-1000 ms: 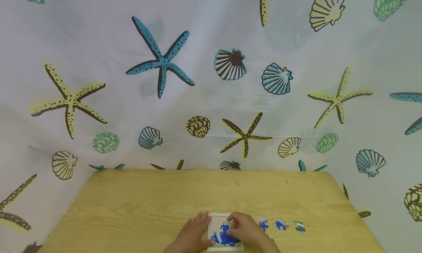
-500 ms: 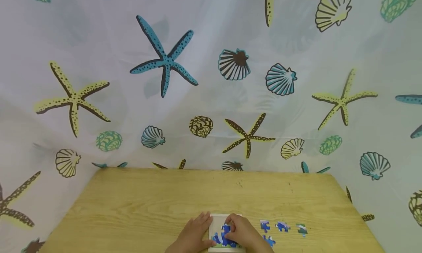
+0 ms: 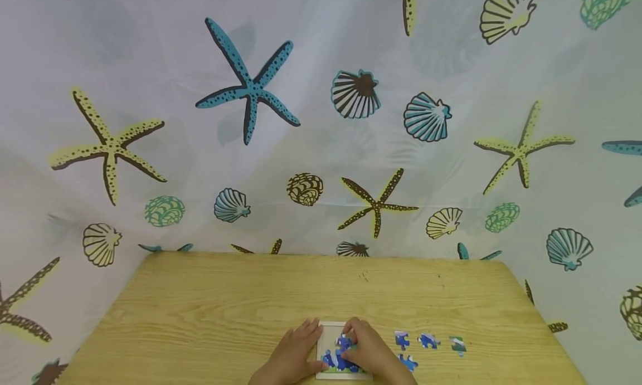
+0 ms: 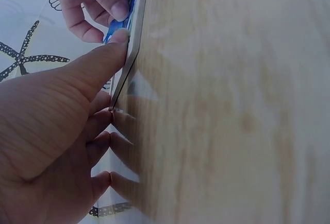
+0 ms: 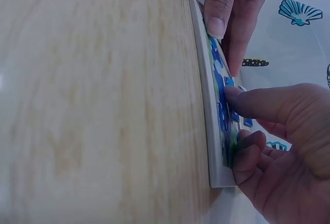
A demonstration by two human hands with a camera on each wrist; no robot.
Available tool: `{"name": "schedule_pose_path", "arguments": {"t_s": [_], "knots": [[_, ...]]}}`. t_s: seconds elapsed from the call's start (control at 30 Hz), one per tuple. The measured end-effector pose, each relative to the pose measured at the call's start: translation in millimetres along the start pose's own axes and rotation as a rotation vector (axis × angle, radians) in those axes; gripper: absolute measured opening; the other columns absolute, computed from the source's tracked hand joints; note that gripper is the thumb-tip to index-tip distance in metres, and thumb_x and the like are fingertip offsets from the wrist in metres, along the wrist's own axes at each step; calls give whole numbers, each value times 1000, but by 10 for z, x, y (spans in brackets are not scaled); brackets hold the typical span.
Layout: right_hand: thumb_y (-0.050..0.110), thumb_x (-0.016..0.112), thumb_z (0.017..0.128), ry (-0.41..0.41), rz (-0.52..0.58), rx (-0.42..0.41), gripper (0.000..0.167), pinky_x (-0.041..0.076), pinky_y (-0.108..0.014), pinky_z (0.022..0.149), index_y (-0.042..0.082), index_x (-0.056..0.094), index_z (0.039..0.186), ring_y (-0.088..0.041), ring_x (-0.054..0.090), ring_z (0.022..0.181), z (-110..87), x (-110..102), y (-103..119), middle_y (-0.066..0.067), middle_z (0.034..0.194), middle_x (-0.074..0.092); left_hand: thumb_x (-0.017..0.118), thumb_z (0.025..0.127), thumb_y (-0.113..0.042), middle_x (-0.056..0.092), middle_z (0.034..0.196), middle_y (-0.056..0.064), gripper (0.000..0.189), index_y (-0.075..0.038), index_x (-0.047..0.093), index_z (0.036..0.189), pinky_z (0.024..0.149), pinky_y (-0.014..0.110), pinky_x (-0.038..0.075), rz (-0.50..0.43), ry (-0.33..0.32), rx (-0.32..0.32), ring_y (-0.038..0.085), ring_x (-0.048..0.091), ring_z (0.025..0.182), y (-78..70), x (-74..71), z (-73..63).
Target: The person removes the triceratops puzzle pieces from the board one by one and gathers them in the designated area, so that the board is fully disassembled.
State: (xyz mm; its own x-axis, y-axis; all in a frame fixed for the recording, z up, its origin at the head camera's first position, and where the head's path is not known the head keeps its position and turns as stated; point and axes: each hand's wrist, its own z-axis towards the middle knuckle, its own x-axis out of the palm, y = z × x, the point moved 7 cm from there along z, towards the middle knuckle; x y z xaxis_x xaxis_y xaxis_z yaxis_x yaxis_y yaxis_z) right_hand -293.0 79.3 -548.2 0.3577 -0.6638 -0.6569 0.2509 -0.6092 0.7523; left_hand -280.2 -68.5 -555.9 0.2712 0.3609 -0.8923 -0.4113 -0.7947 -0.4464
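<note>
A small puzzle tray [image 3: 344,376] with a pale raised frame lies near the table's front, partly filled with blue and green pieces [image 3: 346,364] along its bottom. My left hand [image 3: 293,352] rests along the tray's left side, fingers fairly straight. Its thumb [image 4: 105,59] presses the lower left corner. My right hand [image 3: 370,349] is over the tray's right part, thumb and curled fingers pinching a blue puzzle piece [image 3: 344,341]. In the right wrist view that puzzle piece [image 5: 233,112] stands slightly raised above the others. The right hand hides the tray's right side.
Several loose puzzle pieces lie right of the tray, among them a blue one [image 3: 402,339], a blue-and-white one [image 3: 428,340] and a green one [image 3: 457,344]. The wooden table [image 3: 225,307] is surrounded by a white cloth [image 3: 311,145] printed with starfish and shells.
The blue piece in my right fingers has shifted and turned slightly at the middle of the tray. My left hand stays in place. The head view has moved a little.
</note>
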Motion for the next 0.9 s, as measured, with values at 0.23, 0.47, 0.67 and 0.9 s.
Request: {"name": "schedule_pose_path", "arguments": {"t_s": [0.23,0.47,0.67,0.9], "knots": [[6,75,79,-20,52,-43,37,41,-23,58,9,47,103,-8,47,63,-24,-1,15,0,78,51,69,81,-46,38,147,16,77,-2,45,139,103,61,29,3,-6,11,36,33,136,-5,-18,2],[4,62,89,-57,96,-50,20,37,-20,52,10,48,102,-4,43,56,-35,3,-16,4,72,49,70,80,-46,38,147,16,77,-2,46,139,104,61,28,-10,11,-8,36,33,136,-1,5,7],[3,61,89,-117,200,-45,17,37,-18,53,6,53,103,-4,43,59,-80,-119,-36,3,76,51,69,80,-47,39,147,15,77,-2,46,139,104,60,28,-4,15,-22,36,33,136,-7,25,16],[6,62,90,-184,248,27,16,42,-19,58,3,58,104,-8,47,68,-266,-501,-248,0,83,54,69,80,-47,38,148,15,78,-2,45,140,105,59,27,5,28,-31,35,32,136,-10,1,24]]}}
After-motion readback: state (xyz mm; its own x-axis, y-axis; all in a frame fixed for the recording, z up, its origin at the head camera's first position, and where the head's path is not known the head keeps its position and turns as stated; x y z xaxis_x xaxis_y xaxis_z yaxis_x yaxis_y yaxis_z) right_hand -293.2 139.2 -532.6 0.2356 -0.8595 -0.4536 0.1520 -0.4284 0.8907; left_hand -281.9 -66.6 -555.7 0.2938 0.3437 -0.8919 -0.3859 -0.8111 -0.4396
